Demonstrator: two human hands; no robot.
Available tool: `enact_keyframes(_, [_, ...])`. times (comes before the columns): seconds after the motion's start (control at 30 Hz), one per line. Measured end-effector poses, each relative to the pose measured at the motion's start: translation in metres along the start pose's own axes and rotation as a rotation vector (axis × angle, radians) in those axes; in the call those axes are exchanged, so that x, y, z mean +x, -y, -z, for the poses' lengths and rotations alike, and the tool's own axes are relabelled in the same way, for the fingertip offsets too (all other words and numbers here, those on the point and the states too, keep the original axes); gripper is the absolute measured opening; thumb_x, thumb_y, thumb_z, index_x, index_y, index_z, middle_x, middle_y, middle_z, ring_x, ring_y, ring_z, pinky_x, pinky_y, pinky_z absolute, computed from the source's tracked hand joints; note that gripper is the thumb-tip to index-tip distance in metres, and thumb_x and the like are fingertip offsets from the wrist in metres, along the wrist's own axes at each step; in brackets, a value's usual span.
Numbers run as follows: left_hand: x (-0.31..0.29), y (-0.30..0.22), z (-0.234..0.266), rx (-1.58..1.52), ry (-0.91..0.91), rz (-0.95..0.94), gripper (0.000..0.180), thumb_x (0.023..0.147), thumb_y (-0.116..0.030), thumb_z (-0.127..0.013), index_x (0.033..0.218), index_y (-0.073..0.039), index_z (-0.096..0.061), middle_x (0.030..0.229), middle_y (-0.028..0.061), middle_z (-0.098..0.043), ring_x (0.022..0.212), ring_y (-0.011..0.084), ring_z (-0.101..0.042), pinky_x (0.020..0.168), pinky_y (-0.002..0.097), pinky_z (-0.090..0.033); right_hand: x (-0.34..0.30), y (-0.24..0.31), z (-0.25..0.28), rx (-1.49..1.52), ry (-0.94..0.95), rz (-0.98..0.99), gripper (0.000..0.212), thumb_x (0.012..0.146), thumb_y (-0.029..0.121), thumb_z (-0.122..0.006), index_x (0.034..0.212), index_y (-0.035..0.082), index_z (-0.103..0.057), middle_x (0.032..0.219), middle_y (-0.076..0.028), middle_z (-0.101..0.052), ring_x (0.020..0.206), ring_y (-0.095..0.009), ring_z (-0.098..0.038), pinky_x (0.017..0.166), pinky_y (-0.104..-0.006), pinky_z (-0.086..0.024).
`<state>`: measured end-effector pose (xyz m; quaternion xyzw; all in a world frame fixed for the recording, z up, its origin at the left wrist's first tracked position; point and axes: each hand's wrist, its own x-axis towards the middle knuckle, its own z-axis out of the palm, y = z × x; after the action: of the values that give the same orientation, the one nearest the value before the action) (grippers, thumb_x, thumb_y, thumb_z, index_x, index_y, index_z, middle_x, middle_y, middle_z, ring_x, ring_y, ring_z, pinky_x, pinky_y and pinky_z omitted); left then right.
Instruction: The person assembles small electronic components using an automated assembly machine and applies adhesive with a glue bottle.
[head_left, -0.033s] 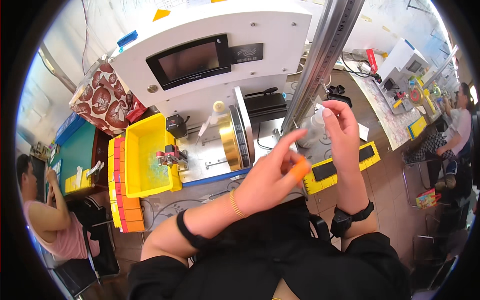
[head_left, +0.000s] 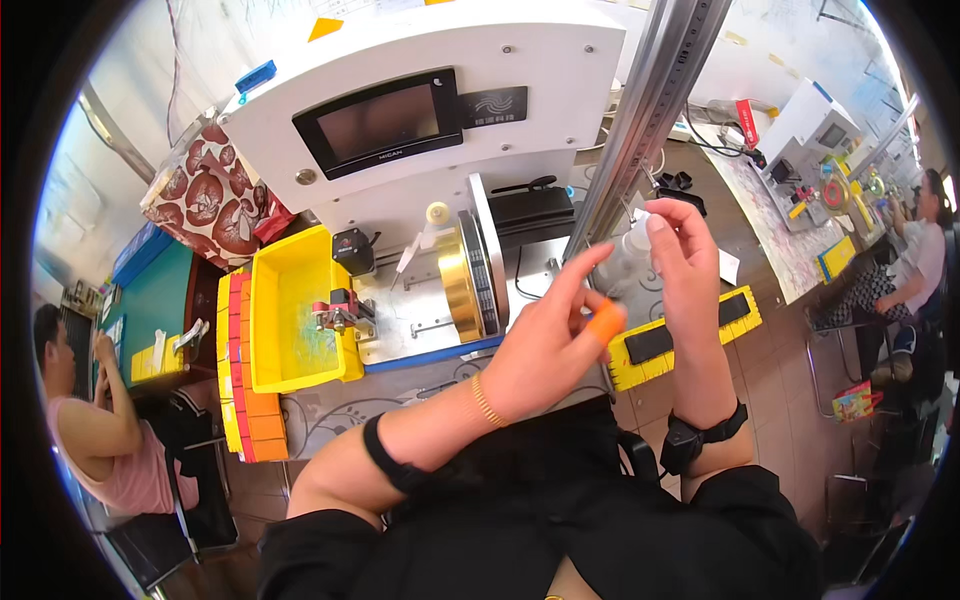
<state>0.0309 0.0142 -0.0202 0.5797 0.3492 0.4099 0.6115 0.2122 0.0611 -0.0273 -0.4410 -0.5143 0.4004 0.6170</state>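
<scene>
Raised at the right of the bench, my right hand (head_left: 688, 250) pinches a small white object (head_left: 637, 236), rounded like a cap or small spool; its lower part looks see-through and blends with the background. My left hand (head_left: 560, 325) is beside it to the left, index finger stretched out and thumb apart. An orange finger cover (head_left: 604, 322) sits on that thumb. I see nothing held in the left hand. Behind it is a white machine (head_left: 420, 110) with a dark screen (head_left: 380, 122) and a gold drum (head_left: 460, 283).
A yellow bin (head_left: 285, 290) stands left of the drum, beside a row of coloured blocks (head_left: 240, 370). A metal post (head_left: 645, 110) rises behind my hands. A yellow strip with a black pad (head_left: 650, 345) lies below them. Other people sit far left and far right.
My left hand has shifted slightly to the right, its index finger a little higher. My right hand stays in place with the white object.
</scene>
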Motion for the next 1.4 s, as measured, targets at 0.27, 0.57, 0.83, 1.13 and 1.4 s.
enact_keyframes(0.27, [0.052,0.02,-0.01,0.243,-0.239,-0.112,0.035,0.096,-0.014,-0.057,0.129,-0.004,-0.049,0.071,0.0051,-0.064,0.054,0.0081,-0.058,0.051,0.0242,-0.046,0.008,-0.004,0.0,0.094,0.015,-0.032,0.015,0.094,0.012,-0.059,0.106,0.005,-0.061,0.088,0.006,-0.055,0.072,0.001,-0.043,0.058,-0.0155,-0.032])
enact_keyframes(0.57, [0.059,0.026,-0.008,0.288,-0.279,-0.05,0.017,0.094,-0.013,-0.057,0.107,-0.003,-0.064,0.065,0.0073,-0.063,0.051,0.0145,-0.059,0.049,0.0285,-0.046,-0.005,-0.022,-0.006,0.269,0.096,-0.246,0.017,0.093,0.016,-0.062,0.104,0.004,-0.061,0.085,0.004,-0.058,0.057,0.002,-0.036,0.047,-0.0159,-0.026])
enact_keyframes(0.83, [0.049,0.027,-0.011,0.124,-0.218,0.041,0.019,0.098,-0.018,-0.057,0.103,-0.003,-0.068,0.064,0.0004,-0.06,0.051,0.0046,-0.055,0.047,0.0216,-0.043,0.013,-0.015,0.0,0.041,-0.065,-0.002,0.014,0.093,0.013,-0.063,0.103,0.002,-0.061,0.086,0.004,-0.059,0.066,0.001,-0.047,0.057,-0.0165,-0.037])
enact_keyframes(1.13, [0.046,0.066,-0.018,-0.122,-0.064,0.266,0.024,0.099,-0.021,-0.055,0.104,-0.002,-0.067,0.064,0.0011,-0.059,0.049,0.0046,-0.052,0.047,0.0193,-0.045,0.033,0.038,0.012,-0.511,0.146,0.215,0.006,0.092,0.006,-0.06,0.096,0.002,-0.062,0.082,0.005,-0.057,0.066,-0.001,-0.045,0.058,-0.0178,-0.037])
enact_keyframes(1.4, [0.052,0.081,-0.017,-0.158,0.013,0.352,0.025,0.1,-0.02,-0.052,0.105,0.0,-0.067,0.068,0.0027,-0.06,0.05,0.0067,-0.053,0.048,0.0196,-0.045,0.028,0.015,0.016,0.083,0.238,-0.101,0.013,0.093,0.012,-0.063,0.102,0.003,-0.06,0.079,0.006,-0.055,0.066,0.0,-0.044,0.057,-0.0166,-0.034])
